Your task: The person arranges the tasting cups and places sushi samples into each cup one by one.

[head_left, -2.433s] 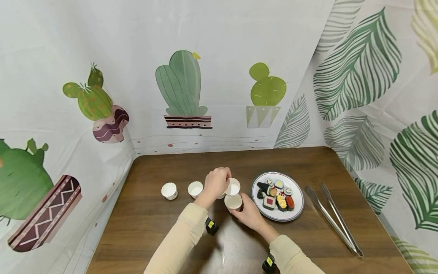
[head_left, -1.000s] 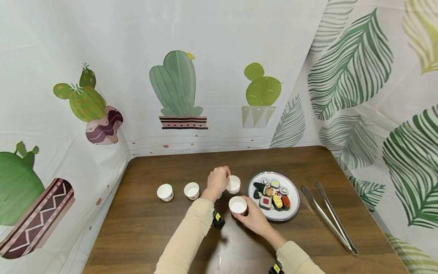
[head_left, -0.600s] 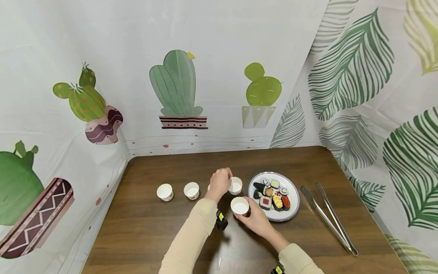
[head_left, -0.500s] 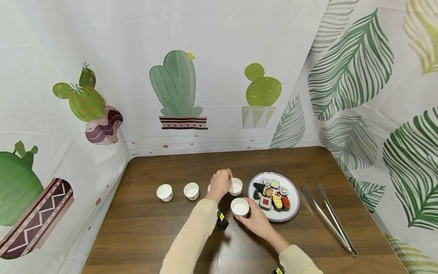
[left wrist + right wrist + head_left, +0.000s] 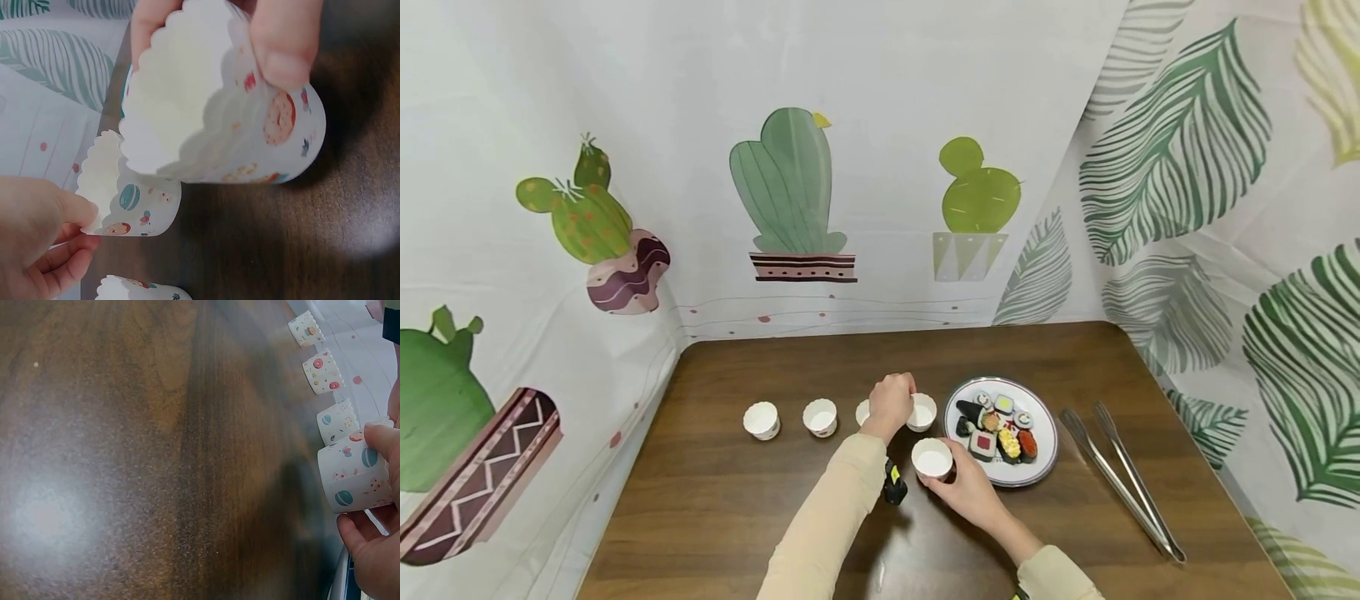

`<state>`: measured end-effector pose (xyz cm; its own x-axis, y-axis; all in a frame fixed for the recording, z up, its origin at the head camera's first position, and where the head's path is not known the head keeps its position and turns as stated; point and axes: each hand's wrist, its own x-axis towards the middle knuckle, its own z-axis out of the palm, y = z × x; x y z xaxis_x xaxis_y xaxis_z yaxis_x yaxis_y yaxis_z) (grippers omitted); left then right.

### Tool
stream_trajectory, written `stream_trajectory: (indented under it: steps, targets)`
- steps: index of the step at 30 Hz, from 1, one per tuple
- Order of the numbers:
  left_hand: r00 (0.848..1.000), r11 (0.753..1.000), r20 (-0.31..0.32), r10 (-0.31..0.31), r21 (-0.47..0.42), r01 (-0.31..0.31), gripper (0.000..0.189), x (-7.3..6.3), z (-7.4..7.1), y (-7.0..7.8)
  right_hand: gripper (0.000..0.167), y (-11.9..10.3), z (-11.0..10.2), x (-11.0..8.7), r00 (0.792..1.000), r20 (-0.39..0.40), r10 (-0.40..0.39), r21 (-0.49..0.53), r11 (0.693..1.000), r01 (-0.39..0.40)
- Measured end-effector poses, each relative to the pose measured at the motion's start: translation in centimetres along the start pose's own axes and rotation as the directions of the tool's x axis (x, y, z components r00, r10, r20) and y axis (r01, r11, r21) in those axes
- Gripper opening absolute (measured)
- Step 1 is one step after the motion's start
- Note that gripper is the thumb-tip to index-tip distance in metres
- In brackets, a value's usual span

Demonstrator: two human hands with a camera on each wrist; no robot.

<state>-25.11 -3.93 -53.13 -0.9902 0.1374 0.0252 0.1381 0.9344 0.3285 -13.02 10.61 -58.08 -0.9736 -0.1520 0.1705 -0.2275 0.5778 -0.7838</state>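
In the head view my left hand [image 5: 891, 406] pinches the scalloped rim of a white paper baking cup [image 5: 921, 412]. The left wrist view shows that pinch, thumb and fingers at the edge of the cup [image 5: 150, 203], which has macaron and doughnut prints. Nearer my body, my right hand [image 5: 966, 490] holds another paper baking cup [image 5: 932, 460] by its sides. Its mouth faces up, and the two cups are close together. The right wrist view has my thumb and fingers around this printed cup [image 5: 353, 475].
To the left stand a baking cup [image 5: 762, 421], a second cup [image 5: 820, 417] and a third cup [image 5: 862, 411], partly behind my left hand. A white plate [image 5: 1037, 469] with sushi-shaped pieces [image 5: 1000, 425] lies to the right. Metal tongs [image 5: 1131, 487] rest farther right on the wooden table [image 5: 722, 517].
Earlier, the right-hand cup overlapped the front of the left-hand cup; now it sits apart, lower and farther right. Both hands have moved slightly right, and the third cup shows more.
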Motion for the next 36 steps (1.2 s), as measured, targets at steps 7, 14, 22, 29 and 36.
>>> stream_trajectory:
  steps: [7,14,22,29,36]
  targets:
    - [0.999,1.0,0.034,-0.007,0.024,0.006,0.009,0.3,0.2,0.2,0.063,0.1,-0.1,-0.3,1.0,-0.01,0.007,0.011,1.0,-0.007]
    - [0.998,0.998,0.058,-0.025,0.053,0.022,0.01,0.9,0.4,0.4,0.065,0.1,-0.5,-0.5,1.0,-0.021,0.008,0.02,1.0,-0.007]
    - [0.997,0.996,0.078,-0.017,0.085,0.01,0.011,1.2,0.9,0.5,0.065,0.2,-1.0,-0.7,0.999,-0.027,0.019,0.016,1.0,-0.018]
    - [0.997,0.996,0.076,-0.013,0.093,0.006,0.011,1.2,0.9,0.6,0.066,0.0,-1.1,-0.6,1.0,-0.025,0.015,0.022,1.0,-0.014]
    - [0.998,0.996,0.066,-0.014,0.093,0.007,0.011,1.3,1.1,0.4,0.066,-0.1,-1.1,-0.5,1.0,-0.015,0.023,0.025,0.999,-0.023]
